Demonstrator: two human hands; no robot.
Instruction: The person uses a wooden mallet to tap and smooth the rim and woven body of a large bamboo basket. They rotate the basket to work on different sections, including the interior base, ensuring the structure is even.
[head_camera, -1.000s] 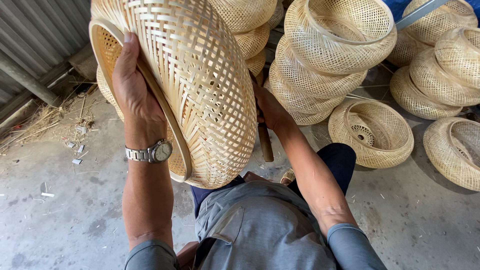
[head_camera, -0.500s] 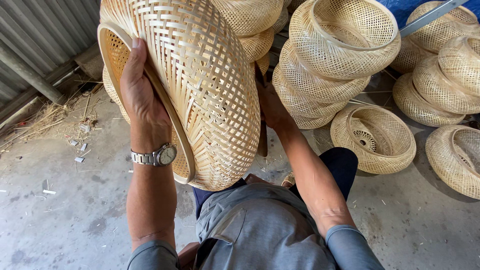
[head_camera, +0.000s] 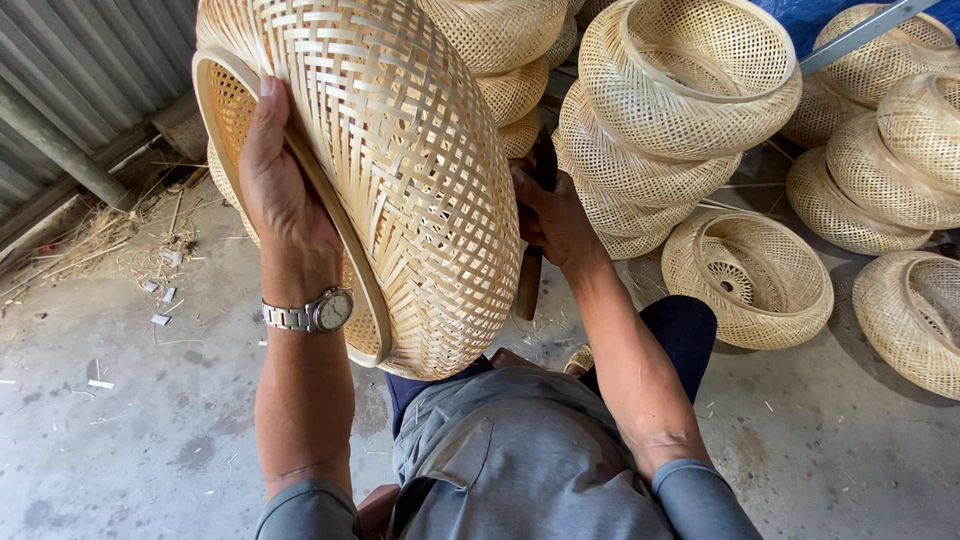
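Head camera looks steeply down (1 view), close.

Woven basket (head_camera: 400, 170) between both hands

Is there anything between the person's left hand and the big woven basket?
No. The left hand lies flat on the rim of the woven basket. The right hand sits behind it, gripping a dark handle.

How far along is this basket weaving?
Many woven baskets already sit stacked on the concrete floor, and they look finished. In hand is one large woven basket: the left hand grips its rim, while the right hand holds a dark-handled tool beside it. What remains on it can't be told from here.
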